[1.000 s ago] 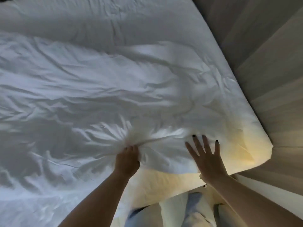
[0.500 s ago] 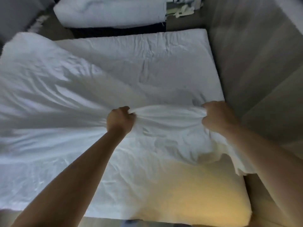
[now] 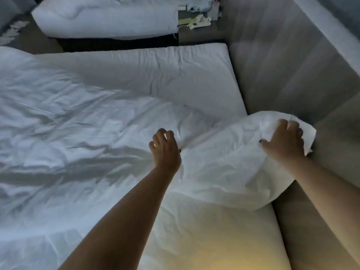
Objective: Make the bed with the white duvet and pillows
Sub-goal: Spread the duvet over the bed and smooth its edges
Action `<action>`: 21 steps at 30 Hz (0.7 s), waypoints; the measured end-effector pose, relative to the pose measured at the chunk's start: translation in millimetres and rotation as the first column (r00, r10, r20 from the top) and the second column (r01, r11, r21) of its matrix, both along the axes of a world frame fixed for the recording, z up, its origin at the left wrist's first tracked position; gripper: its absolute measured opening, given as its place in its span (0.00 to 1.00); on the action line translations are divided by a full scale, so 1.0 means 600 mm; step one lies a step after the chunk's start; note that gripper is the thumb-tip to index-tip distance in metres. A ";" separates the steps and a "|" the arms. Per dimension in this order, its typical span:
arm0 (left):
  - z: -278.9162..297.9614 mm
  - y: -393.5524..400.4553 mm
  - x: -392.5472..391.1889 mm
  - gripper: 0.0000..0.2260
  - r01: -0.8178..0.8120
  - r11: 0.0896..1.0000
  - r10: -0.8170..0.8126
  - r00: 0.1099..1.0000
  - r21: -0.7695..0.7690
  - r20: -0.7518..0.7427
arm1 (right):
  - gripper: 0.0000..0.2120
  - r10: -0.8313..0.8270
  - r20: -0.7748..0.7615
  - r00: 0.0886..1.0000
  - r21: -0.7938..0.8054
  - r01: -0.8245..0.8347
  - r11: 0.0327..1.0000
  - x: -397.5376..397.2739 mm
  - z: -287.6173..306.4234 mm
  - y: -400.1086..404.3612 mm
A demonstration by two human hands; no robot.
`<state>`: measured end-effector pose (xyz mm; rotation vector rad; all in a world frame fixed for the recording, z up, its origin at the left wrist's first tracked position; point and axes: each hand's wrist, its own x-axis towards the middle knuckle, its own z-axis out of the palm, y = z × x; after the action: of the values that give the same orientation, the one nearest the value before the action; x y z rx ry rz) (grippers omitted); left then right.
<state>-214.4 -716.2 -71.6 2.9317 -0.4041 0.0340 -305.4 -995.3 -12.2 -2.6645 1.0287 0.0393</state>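
Observation:
The white duvet (image 3: 81, 133) lies crumpled over the left and middle of the mattress (image 3: 155, 65), whose far strip and near right corner show bare sheet. My left hand (image 3: 165, 149) rests on the duvet near the bed's middle, fingers spread and loosely curled, with creases gathering at its thumb. My right hand (image 3: 282, 141) grips the duvet's right corner (image 3: 233, 162), fingers curled over its edge, and holds it lifted past the mattress's right side above the floor. No pillow lies on this bed.
Beyond the bed's far edge lies another bulk of white bedding (image 3: 101, 18), with small clutter (image 3: 196, 20) to its right. Wood-look floor (image 3: 292, 65) runs along the bed's right side up to a pale wall (image 3: 335, 36).
Both hands pulled the duvet edge to the right. The right hand carried its corner out past the mattress side, and the left hand's fist loosened into spread fingers.

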 end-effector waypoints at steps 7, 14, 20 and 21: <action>-0.193 0.059 -0.155 0.10 0.435 0.879 -0.474 0.835 -0.194 -0.280 | 0.57 -0.480 -0.171 0.860 0.392 0.507 0.768 -0.090 -0.208 -0.027; -0.216 0.000 -0.205 0.20 0.339 0.941 -0.290 0.783 -0.014 -0.551 | 0.25 -0.672 -0.188 0.717 0.734 0.557 0.389 -0.072 -0.221 -0.034; -0.165 -0.013 -0.183 0.25 -0.960 0.107 0.002 0.259 -0.257 -0.966 | 0.40 -0.703 -0.226 0.675 0.838 0.502 0.213 -0.009 -0.206 -0.007; -0.152 -0.006 -0.169 0.22 -0.951 -0.160 -0.017 0.271 -0.265 -0.963 | 0.38 -0.711 -0.233 0.663 0.850 0.494 0.182 0.003 -0.195 -0.001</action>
<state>-315.5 -719.7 -162.7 1.1525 0.9423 -0.5821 -303.4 -996.1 -129.3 -1.1323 1.4158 0.0765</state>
